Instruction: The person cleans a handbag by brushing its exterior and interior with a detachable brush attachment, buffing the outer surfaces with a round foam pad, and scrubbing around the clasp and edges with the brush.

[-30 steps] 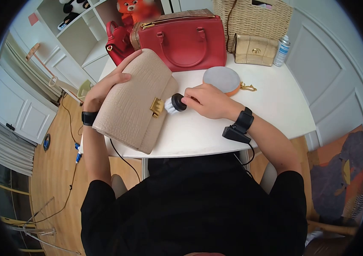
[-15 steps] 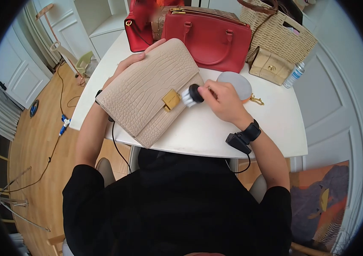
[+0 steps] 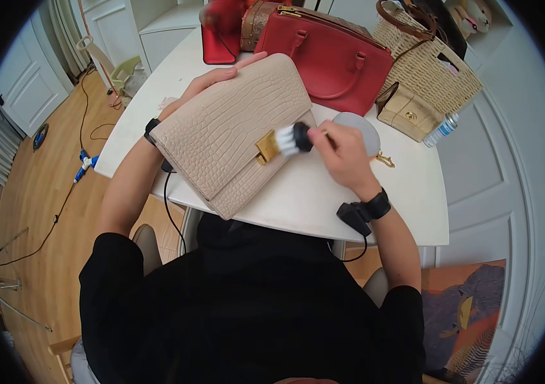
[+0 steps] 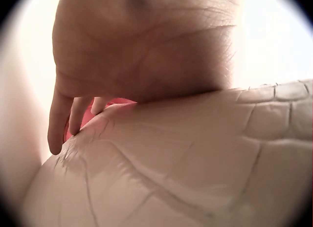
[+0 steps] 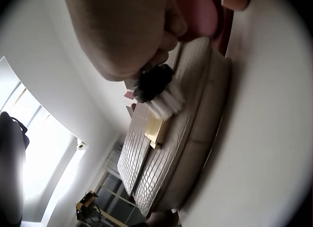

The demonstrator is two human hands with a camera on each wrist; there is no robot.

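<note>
A beige crocodile-textured flap bag (image 3: 234, 121) with a gold clasp (image 3: 266, 148) is held tilted over the white table (image 3: 407, 198). My left hand (image 3: 205, 86) grips it along its upper left edge; in the left wrist view the palm (image 4: 142, 51) lies against the textured surface, fingers reaching over it. In my right hand (image 3: 346, 153) is a small round brush (image 3: 301, 136) with a black back and white bristles. The bristles are right at the clasp, blurred by motion. From the right wrist view, the brush (image 5: 155, 85) overlaps the clasp's upper end.
Behind the beige bag stand a red handbag (image 3: 323, 61), a woven straw bag (image 3: 432, 61) and a small gold bag (image 3: 411, 112). A spray can (image 3: 442, 130) is at the right edge. Near my right hand lies a round grey case (image 3: 363, 131) with a gold chain (image 3: 384, 159).
The head view has swung, shifting the whole scene. My left hand has turned the bag so its flap faces up more. The brush has moved over the clasp's edge.
</note>
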